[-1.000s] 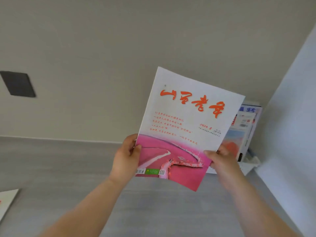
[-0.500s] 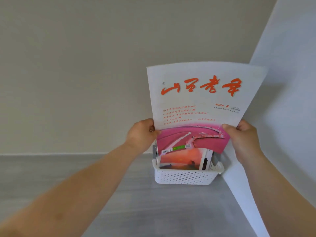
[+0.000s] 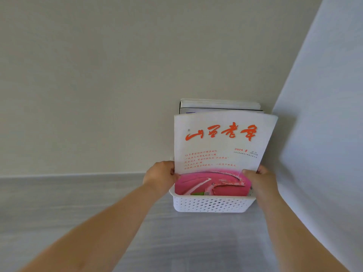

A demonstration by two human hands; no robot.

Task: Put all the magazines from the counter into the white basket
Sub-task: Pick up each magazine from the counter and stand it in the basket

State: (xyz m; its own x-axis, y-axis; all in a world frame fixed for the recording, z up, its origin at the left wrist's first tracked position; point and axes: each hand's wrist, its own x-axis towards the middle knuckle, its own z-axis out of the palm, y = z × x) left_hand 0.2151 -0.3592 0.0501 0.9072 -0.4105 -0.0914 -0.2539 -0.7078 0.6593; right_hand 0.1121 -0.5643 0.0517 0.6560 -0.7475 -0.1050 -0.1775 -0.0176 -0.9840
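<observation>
A white magazine [image 3: 222,146] with red characters and a pink picture at its foot stands upright, its lower edge inside the white perforated basket [image 3: 212,204]. My left hand [image 3: 161,178] grips its left edge and my right hand [image 3: 258,180] grips its right edge, both just above the basket's rim. Behind it, the tops of other magazines [image 3: 220,106] stick up from the basket against the wall.
The basket sits on a grey wood-grain counter [image 3: 98,203] in the corner where the beige back wall [image 3: 117,75] meets a white side wall [image 3: 324,134] on the right.
Both hands carried the magazine from mid-air over to the basket and lowered it; its lower edge now sits inside, in front of the other magazines.
</observation>
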